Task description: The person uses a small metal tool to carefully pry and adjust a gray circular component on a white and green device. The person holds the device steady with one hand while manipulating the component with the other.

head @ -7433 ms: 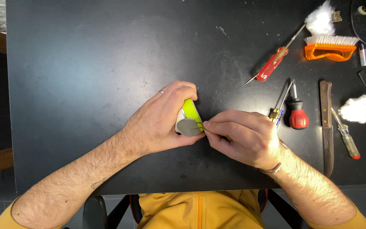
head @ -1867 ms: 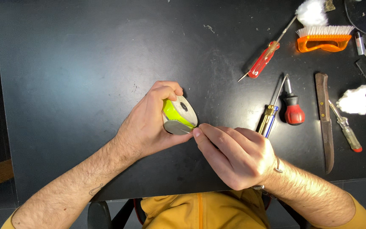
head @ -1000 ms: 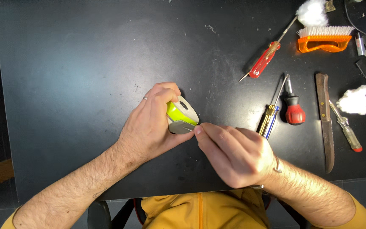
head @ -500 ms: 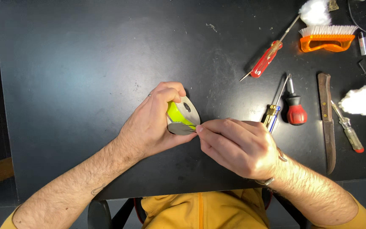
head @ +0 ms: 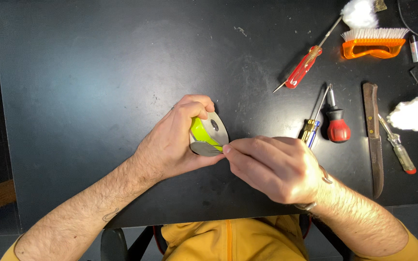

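My left hand (head: 172,142) is wrapped around a small round grey-and-lime-green device (head: 208,135), held tilted just above the black table (head: 97,72). My right hand (head: 272,166) is closed in a pinch, its fingertips pressing a thin metal tool tip (head: 215,151) against the device's lower edge. What the tool is beyond its tip is hidden by my fingers.
To the right lie a red-handled screwdriver (head: 302,67), a stubby red-and-black screwdriver (head: 337,123), a yellow-and-blue screwdriver (head: 310,126), a knife (head: 373,133), a clear-handled screwdriver (head: 398,152), an orange brush (head: 373,42) and two cotton wads (head: 409,113).
The device has been turned in my left hand, so its grey disc face now shows more. My right hand has shifted slightly right while staying at the device's edge.
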